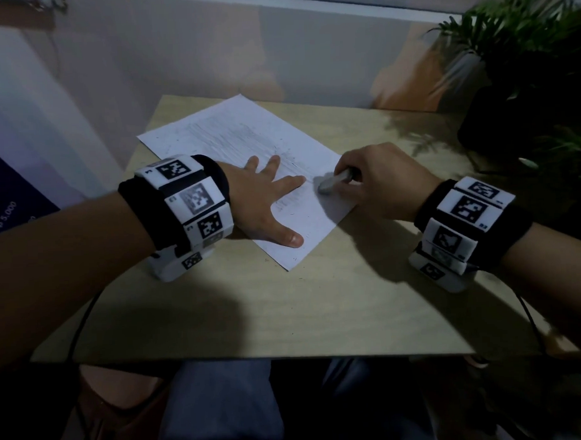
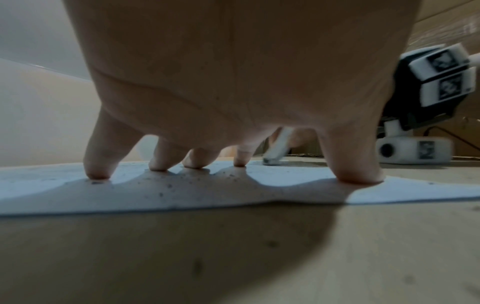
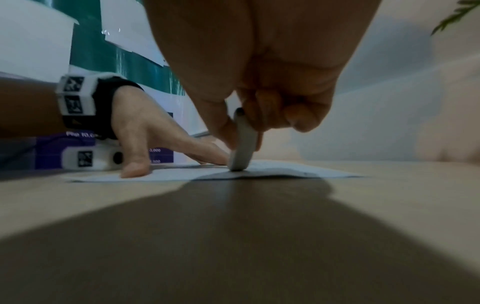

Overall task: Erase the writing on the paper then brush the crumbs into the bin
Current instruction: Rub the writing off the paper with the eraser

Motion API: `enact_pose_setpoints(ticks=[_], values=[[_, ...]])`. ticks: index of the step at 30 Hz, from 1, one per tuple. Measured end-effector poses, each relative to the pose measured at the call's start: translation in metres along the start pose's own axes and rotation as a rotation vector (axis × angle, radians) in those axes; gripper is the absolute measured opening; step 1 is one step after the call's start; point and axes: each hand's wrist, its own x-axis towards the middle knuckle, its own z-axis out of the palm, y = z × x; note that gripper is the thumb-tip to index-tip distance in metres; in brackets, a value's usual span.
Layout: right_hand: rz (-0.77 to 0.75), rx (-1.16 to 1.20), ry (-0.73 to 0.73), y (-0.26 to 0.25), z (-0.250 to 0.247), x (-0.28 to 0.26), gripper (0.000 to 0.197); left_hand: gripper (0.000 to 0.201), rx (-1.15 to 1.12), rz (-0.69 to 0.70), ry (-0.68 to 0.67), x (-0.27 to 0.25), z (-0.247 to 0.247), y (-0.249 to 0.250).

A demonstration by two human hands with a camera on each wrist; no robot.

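A white sheet of paper (image 1: 233, 136) with faint grey pencil marks lies askew on the wooden table (image 1: 285, 302). My left hand (image 1: 265, 201) presses it flat, fingers spread and straight (image 2: 100, 164). My right hand (image 1: 376, 180) pinches a white eraser (image 1: 330, 182) whose tip touches the paper near its right edge, just beyond my left index finger. In the right wrist view the eraser (image 3: 242, 148) stands nearly upright on the paper (image 3: 298, 170). Dark crumbs (image 2: 166, 185) speckle the paper (image 2: 52, 195) under my left palm. No bin is in view.
A potted plant (image 1: 521, 80) in a dark pot stands at the table's back right corner. A pale wall runs behind the table. A purple printed poster (image 1: 5, 210) hangs at the left. Cables trail from both wrist units over the table's front edge.
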Motion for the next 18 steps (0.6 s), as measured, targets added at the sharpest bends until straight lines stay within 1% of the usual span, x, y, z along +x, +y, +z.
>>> enact_pose_setpoints(ticks=[2, 4, 6, 8, 10, 12, 14, 16, 18], values=[[-0.021, 0.003, -0.001, -0.005, 0.002, 0.000, 0.036, 0.131, 0.010, 0.000, 0.005, 0.001, 0.000, 0.000], [-0.076, 0.045, -0.080, -0.015, 0.002, -0.003, 0.033, 0.128, 0.011, -0.001, 0.013, 0.002, 0.002, 0.000], [-0.072, 0.066, -0.137, -0.020, 0.000, -0.002, 0.031, 0.128, 0.002, -0.002, 0.021, 0.003, 0.003, -0.001], [-0.038, 0.038, -0.117, -0.015, 0.000, 0.003, 0.032, 0.124, 0.000, -0.001, 0.025, 0.004, 0.003, -0.001], [-0.010, -0.021, -0.069, -0.013, 0.001, 0.007, 0.039, 0.120, 0.000, 0.001, 0.030, 0.004, 0.003, -0.001], [0.002, -0.045, -0.052, -0.014, 0.004, 0.008, 0.043, 0.119, 0.005, 0.000, 0.036, 0.004, 0.003, -0.002], [0.008, -0.022, -0.072, -0.015, 0.005, 0.008, 0.035, 0.120, 0.009, -0.004, 0.040, 0.004, 0.004, -0.002], [0.042, 0.041, -0.097, -0.013, 0.004, 0.009, 0.017, 0.120, 0.012, -0.008, 0.049, 0.005, 0.004, -0.001], [0.068, 0.063, -0.119, -0.011, 0.003, 0.009, 0.013, 0.120, 0.014, -0.011, 0.053, 0.005, 0.004, -0.001]])
